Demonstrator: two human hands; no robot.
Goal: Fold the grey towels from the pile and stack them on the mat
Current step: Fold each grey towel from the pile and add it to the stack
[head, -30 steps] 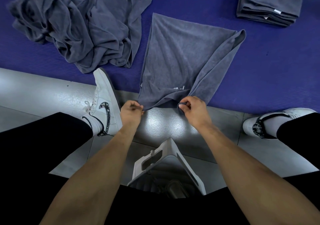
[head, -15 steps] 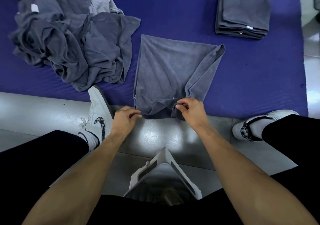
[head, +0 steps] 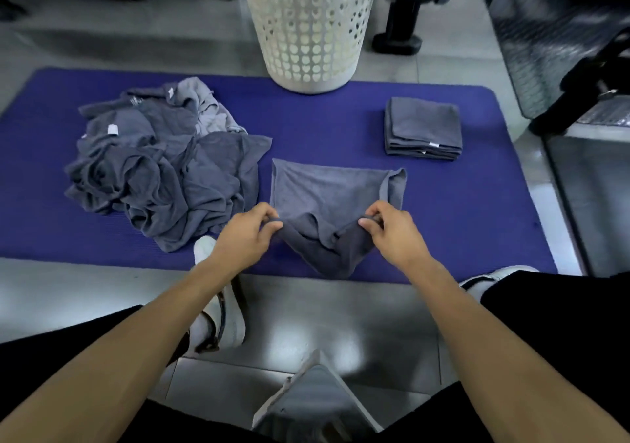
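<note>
Grey towel [head: 327,200] sags between left hand [head: 247,234] and right hand [head: 395,233], apparently both pinching corners

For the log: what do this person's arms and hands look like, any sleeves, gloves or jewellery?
Both forearms are bare from the bottom edge of the head view to the wrists: no sleeves, gloves, watch or wristband visible. The left hand and the right hand are bare too. The picture is too blurred to confirm a ring on any finger. No markings show.
</note>
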